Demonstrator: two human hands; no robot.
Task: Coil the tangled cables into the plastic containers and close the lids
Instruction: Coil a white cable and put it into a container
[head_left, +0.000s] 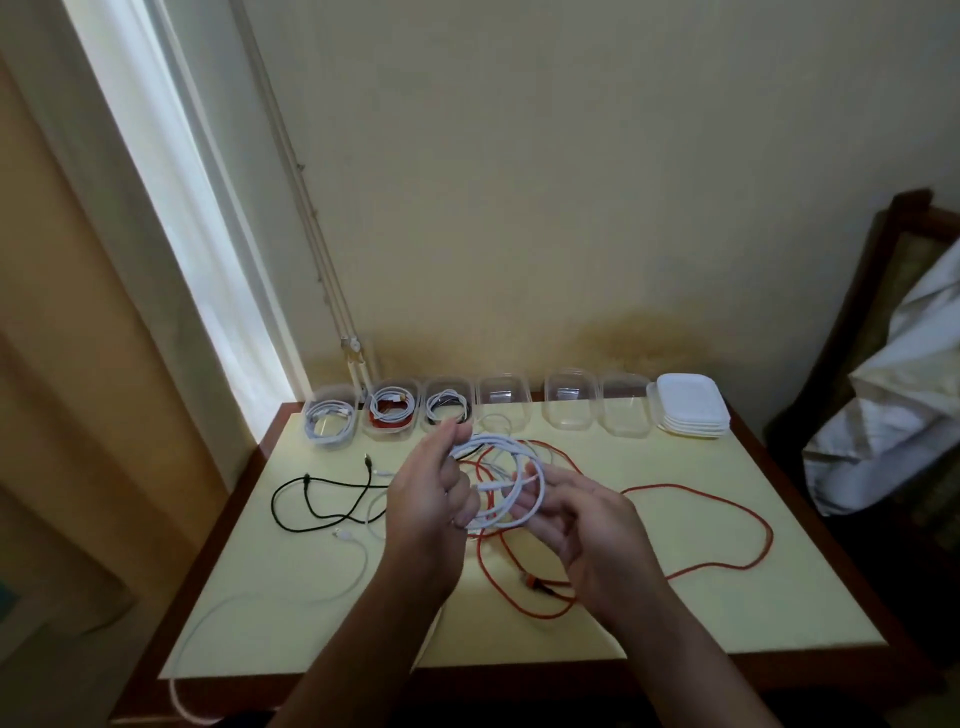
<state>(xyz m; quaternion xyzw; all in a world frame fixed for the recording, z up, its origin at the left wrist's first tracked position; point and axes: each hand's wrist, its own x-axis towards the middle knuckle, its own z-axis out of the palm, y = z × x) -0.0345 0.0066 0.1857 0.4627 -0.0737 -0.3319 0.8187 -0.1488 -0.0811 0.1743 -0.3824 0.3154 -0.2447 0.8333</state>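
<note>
Left hand (426, 499): fingers (457, 496) curled round coiled white plastic-sheathed cable (511, 452).
Right hand (587, 525): fingers (550, 493) pinched on its rim.
Risk: loops may be sprung loose if either grip is eased.

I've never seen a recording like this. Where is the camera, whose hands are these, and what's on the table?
No machine here: a person wears one camera on the head, so this single picture looks forward and down at their own hands. The left hand holds a white cable coil in its grip; the right hand touches the coil's other side, too blurred to say how. On the table lie a red cable, a black cable and a loose white cable. At the back stand three filled containers with coiled cables inside, three empty containers and a stack of lids.
</note>
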